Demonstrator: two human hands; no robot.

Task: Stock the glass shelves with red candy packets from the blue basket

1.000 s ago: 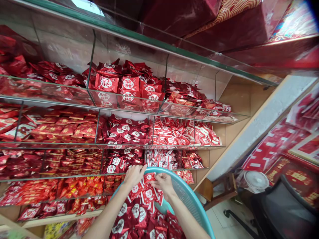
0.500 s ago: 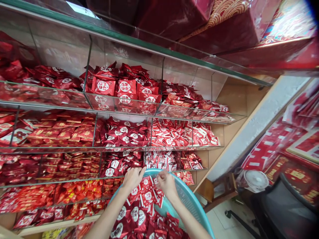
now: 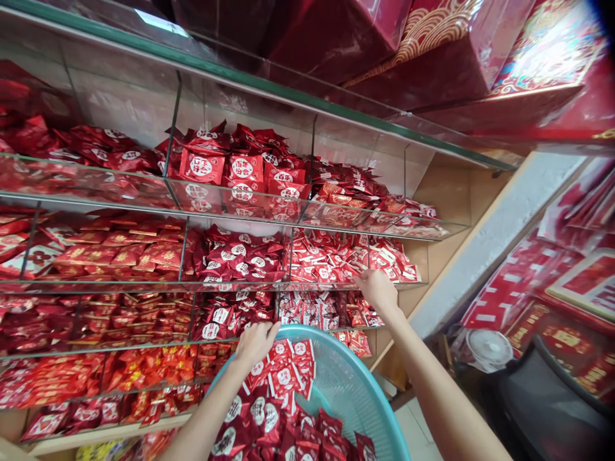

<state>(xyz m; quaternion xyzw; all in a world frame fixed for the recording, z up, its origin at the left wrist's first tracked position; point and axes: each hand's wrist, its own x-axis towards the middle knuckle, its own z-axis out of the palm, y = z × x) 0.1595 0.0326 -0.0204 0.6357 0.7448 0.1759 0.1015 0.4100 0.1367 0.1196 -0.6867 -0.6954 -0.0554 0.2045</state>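
Now, at the near left, my left hand (image 3: 257, 342) sits at the far rim of the teal basket (image 3: 358, 378). Its fingers are bent and lie on the small red-and-white packets (image 3: 288, 374) heaped against that rim. I cannot tell whether it pinches one or only presses on them. Nearer to me in the same basket lie larger dark red packets (image 3: 262, 416) with round white labels.

Further right and higher, my right hand (image 3: 379, 288) is stretched out well apart from the basket. It is at the front glass lip (image 3: 327, 286) of the right-hand compartment on the second shelf down. I see its back; the fingers curl over the lip toward the far left and their tips are hidden, so I cannot say how far open it is or whether it has hold of anything.

The shelf packets (image 3: 331, 259) in that compartment look like the small ones in the basket. They lie just to the far left of this hand, touching or nearly touching its fingertips. This hand is much the nearer to them; the left hand is low and off to the left. The heap's long axis runs left to right along the shelf, between a glass divider (image 3: 289, 256) and the open right end. Single packets are tumbled, pointing every way, many tipped on edge with their faces toward me.
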